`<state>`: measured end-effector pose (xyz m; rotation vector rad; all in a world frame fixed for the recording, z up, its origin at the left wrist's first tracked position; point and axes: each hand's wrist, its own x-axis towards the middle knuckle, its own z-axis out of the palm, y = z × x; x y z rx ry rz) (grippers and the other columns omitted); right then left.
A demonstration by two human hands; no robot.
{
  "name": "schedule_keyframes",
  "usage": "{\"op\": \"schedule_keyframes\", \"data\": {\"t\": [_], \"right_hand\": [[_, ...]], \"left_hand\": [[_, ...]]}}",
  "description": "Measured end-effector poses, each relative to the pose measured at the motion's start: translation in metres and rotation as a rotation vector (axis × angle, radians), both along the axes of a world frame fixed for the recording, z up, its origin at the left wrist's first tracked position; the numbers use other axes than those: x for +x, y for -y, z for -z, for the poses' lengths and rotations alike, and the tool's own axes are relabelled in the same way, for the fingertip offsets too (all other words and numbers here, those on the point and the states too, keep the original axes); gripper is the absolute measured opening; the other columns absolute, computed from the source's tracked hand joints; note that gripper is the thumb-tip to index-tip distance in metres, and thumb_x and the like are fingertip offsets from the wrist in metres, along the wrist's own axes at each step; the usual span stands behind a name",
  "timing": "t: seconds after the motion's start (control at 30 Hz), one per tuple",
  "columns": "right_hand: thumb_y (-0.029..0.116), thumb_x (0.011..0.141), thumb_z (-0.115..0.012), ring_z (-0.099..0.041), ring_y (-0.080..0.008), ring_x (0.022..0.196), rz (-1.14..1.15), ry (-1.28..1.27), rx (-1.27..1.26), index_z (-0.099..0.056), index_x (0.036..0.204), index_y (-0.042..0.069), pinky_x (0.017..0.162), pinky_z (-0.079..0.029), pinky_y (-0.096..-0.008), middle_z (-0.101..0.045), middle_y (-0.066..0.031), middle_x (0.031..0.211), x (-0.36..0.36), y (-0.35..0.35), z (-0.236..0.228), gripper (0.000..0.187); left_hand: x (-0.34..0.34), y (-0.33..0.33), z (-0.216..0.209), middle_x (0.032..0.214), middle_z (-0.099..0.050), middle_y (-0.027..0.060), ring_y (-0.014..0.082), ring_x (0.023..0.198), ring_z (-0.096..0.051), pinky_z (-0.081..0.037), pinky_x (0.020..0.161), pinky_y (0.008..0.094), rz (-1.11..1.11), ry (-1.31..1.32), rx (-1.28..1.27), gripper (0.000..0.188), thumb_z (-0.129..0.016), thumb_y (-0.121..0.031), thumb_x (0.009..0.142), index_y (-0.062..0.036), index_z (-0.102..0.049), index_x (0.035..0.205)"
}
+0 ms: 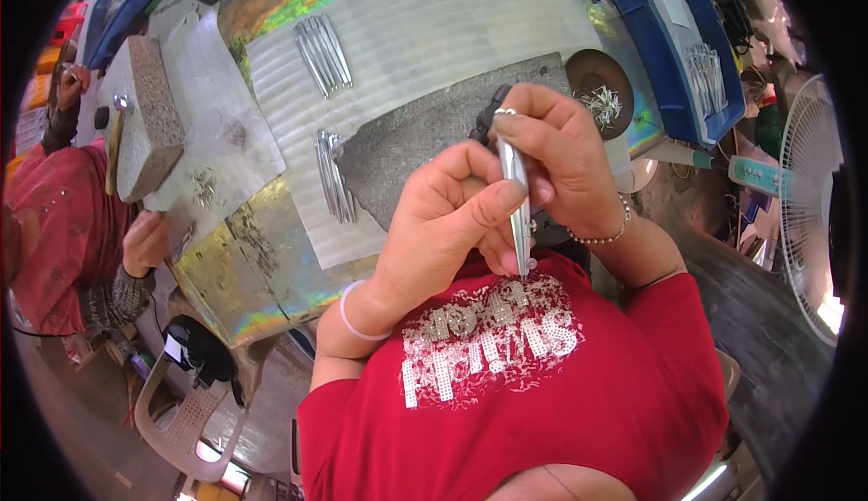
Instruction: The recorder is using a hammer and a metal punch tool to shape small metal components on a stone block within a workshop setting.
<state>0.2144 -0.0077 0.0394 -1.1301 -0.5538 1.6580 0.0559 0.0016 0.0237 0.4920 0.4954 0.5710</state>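
Observation:
A slim, shiny silver metal piece (516, 171), tapering to a narrow lower end, slants down before my chest. My left hand (443, 212) pinches its middle between thumb and fingers. Around its upper end close the thumb and fingertips of my right hand (565, 153); any small part between them is too small to name. Behind the hands lies a dark grey slab (407, 130), with a black object (486, 117) partly hidden by my fingers. Similar silver pieces lie in two groups, one farther back (323, 53) and one by the slab's left edge (334, 180).
A brown round dish (588, 60) holds small silver pins at right. Beyond it stands a blue bin (665, 67) with more silver pieces. At left, a co-worker sits by a stone block (149, 121), a hammer (115, 139) and loose pins (202, 188). A fan (814, 203) stands far right.

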Motion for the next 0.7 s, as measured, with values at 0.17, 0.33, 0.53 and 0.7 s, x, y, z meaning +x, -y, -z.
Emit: {"op": "schedule_keyframes", "data": {"t": [0.17,0.33,0.53,0.7], "right_hand": [[0.013,0.088,-0.058,-0.037,-0.0008,0.038,0.054,0.024,-0.025,-0.054,0.078,0.006,0.035,-0.026,-0.0157,-0.053,0.0011,0.059,0.001,0.01,0.001,0.013],[0.014,0.088,-0.057,-0.038,-0.0007,0.039,0.076,0.026,-0.029,-0.055,0.079,0.006,0.035,-0.026,-0.0155,-0.053,0.0016,0.059,0.003,0.014,0.006,0.013],[0.015,0.088,-0.057,-0.038,-0.0007,0.038,0.083,0.024,-0.003,-0.055,0.079,0.006,0.035,-0.027,-0.0155,-0.053,0.002,0.059,0.001,0.015,0.014,0.013],[0.016,0.089,-0.056,-0.041,-0.0018,0.041,0.048,0.054,0.018,-0.054,0.082,0.005,0.038,-0.03,-0.0147,-0.056,0.0002,0.063,0.0,0.007,0.012,0.013]], "left_hand": [[0.003,-0.004,-0.012,0.068,-0.063,0.0104,0.0137,0.049,-0.061,-0.048,0.041,0.02,0.116,-0.083,0.015,0.02,-0.058,-0.017,0.09,-0.0003,-0.046,0.09],[0.005,-0.001,-0.007,0.067,-0.062,0.0099,0.0137,0.049,-0.061,-0.048,0.041,0.0198,0.118,-0.084,0.02,0.021,-0.058,-0.018,0.09,-0.0002,-0.046,0.09],[0.003,-0.002,-0.006,0.067,-0.062,0.0099,0.0137,0.049,-0.061,-0.048,0.041,0.0199,0.114,-0.045,-0.017,0.02,-0.059,-0.017,0.09,-0.0008,-0.046,0.09],[0.001,-0.001,-0.006,0.069,-0.061,0.0078,0.0108,0.055,-0.06,-0.047,0.047,0.019,0.069,-0.048,0.015,0.019,-0.062,-0.011,0.087,-0.0016,-0.046,0.092]]}}
